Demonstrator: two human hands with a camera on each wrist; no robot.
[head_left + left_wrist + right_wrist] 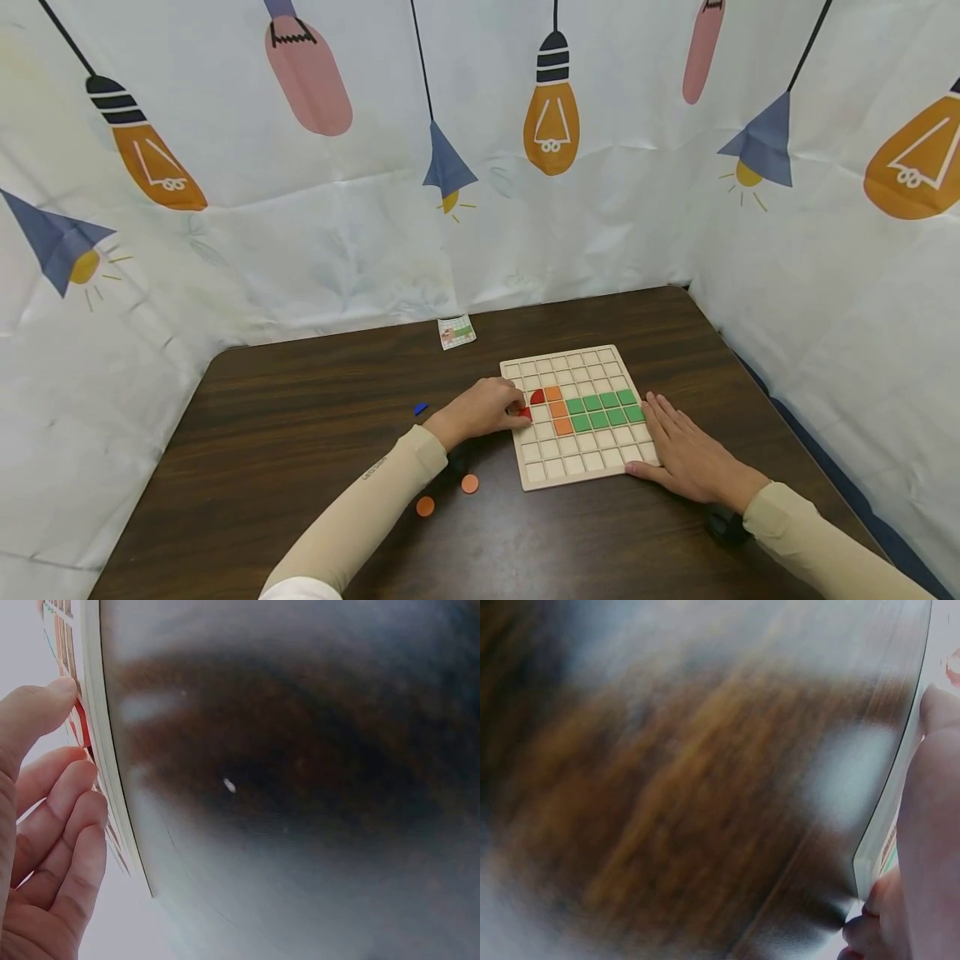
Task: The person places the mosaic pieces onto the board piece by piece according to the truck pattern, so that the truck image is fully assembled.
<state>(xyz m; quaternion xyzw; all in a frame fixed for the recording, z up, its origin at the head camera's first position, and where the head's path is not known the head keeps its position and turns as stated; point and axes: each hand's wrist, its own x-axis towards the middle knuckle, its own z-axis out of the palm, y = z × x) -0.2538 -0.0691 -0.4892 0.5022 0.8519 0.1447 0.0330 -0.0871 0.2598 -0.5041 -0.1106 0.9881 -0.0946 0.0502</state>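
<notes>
A light wooden grid board (pixel 551 472) lies on the dark table. At its left edge my left hand (pixel 486 408) pinches a small red piece (pixel 526 412) over a cell. The left wrist view shows the red piece (pixel 82 726) between thumb and fingertips, partly hidden. Another red piece (pixel 537 397), with one rounded side, sits in a cell close by. Three orange squares (pixel 557 409) form a column beside it, and two rows of green squares (pixel 601 419) run rightward from there. My right hand (pixel 686 454) rests along the board's right edge, fingers extended and thumb at the lower corner.
Two orange discs (pixel 469 483) lie on the table (pixel 300 433) below the left forearm. A small blue piece (pixel 420 408) is left of the left wrist. Behind the board, a printed card (pixel 457 332) lies near the back edge, by the patterned curtain (pixel 360 250).
</notes>
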